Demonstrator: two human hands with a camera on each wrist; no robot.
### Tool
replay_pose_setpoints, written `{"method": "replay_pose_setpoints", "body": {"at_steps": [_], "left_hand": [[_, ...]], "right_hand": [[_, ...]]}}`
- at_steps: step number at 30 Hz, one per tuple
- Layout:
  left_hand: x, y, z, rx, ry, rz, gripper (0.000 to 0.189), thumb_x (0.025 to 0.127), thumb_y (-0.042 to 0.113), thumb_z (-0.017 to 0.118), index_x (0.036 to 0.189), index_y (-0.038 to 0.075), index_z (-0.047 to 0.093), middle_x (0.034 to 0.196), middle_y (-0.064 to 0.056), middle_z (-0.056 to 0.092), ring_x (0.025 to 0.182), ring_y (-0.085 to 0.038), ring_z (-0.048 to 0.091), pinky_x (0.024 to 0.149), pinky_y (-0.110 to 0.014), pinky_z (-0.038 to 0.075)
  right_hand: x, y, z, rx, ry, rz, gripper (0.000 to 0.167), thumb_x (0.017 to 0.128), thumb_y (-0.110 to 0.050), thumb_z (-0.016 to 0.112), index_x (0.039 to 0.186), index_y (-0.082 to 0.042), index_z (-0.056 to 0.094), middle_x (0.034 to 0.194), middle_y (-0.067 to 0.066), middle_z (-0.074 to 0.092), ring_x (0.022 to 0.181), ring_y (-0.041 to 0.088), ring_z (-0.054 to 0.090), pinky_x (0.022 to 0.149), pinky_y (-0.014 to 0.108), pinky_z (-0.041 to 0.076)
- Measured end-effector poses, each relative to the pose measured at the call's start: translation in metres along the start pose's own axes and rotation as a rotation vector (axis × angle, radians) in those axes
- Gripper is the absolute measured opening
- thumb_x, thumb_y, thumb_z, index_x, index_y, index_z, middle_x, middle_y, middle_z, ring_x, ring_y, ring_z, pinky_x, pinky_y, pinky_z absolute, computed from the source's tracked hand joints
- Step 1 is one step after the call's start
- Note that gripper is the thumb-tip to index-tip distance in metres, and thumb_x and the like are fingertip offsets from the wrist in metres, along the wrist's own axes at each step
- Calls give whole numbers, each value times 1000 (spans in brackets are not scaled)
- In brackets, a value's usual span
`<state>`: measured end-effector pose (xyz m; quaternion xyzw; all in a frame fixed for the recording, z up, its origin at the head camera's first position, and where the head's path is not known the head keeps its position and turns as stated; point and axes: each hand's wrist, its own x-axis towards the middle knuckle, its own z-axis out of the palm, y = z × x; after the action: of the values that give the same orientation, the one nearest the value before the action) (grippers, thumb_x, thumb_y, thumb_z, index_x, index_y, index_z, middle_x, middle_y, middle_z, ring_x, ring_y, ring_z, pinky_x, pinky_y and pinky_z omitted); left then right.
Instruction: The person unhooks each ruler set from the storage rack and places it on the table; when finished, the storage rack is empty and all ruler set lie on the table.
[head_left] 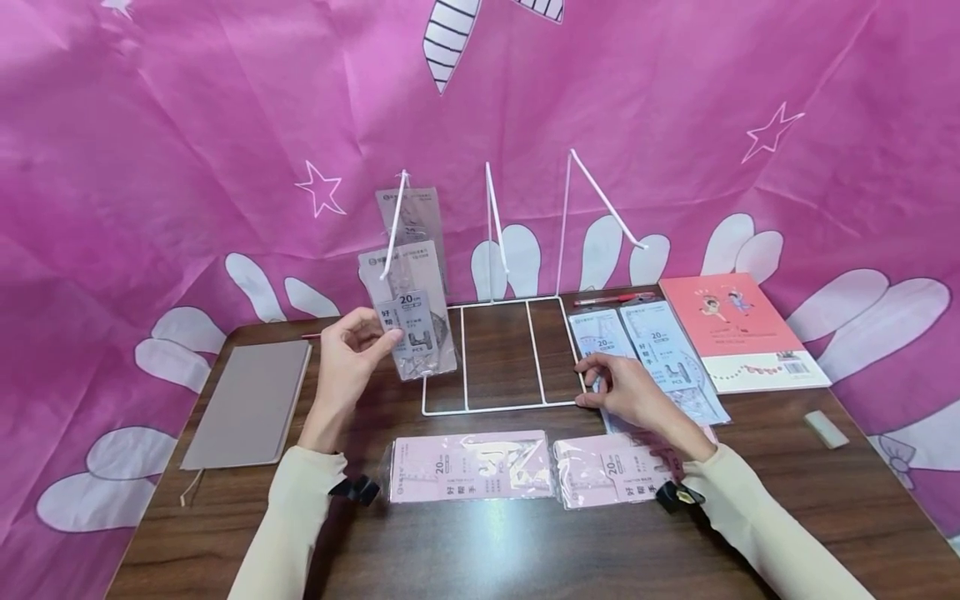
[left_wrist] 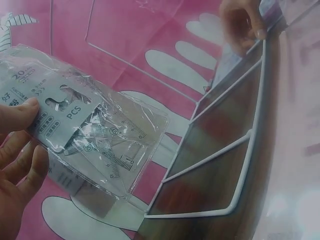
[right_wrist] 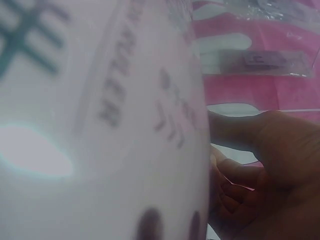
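Note:
My left hand (head_left: 348, 358) pinches the left edge of a clear packet of rulers with a grey card (head_left: 422, 337), thumb on its front in the left wrist view. The packet stands upright at the left hook of a white wire rack (head_left: 502, 408), and the hook's tip overlaps its upper part. Behind it, a second grey ruler packet (head_left: 418, 208) hangs near the back of that hook. With curled fingers, my right hand (head_left: 626, 387) grips the right front corner of the rack's base. The middle hook (head_left: 495, 221) and right hook (head_left: 607, 200) carry no packets.
Two pink ruler packets (head_left: 472, 467) lie along the front. Blue ruler packets (head_left: 660, 350) lie beneath and beside my right forearm. A red-and-white book (head_left: 738, 325), a red pen (head_left: 615, 298) and an eraser (head_left: 827, 429) are at right, a grey notebook (head_left: 247, 404) at left.

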<state>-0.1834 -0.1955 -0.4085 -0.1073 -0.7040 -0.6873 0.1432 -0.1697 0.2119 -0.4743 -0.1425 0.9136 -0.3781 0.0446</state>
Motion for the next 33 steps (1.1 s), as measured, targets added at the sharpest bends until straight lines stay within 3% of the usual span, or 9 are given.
{"method": "replay_pose_setpoints", "body": {"at_steps": [11,33], "left_hand": [[-13,7,-8,56,5,4,20,86,-11,79,103,-11,69,84,2,74,78,-9,70,75,-21,59],[-30,22,-11,49,-36,29,19,85,-12,78,102,-11,70,87,-3,75,79,-11,71,74,-22,59]], "right_hand": [[0,-1,0,4,0,-2,44,78,-10,92,116,-1,71,87,1,67,64,11,54,60,26,43],[-1,2,0,3,4,-13,44,77,-9,92,115,0,71,86,1,68,62,9,53,60,26,44]]}}
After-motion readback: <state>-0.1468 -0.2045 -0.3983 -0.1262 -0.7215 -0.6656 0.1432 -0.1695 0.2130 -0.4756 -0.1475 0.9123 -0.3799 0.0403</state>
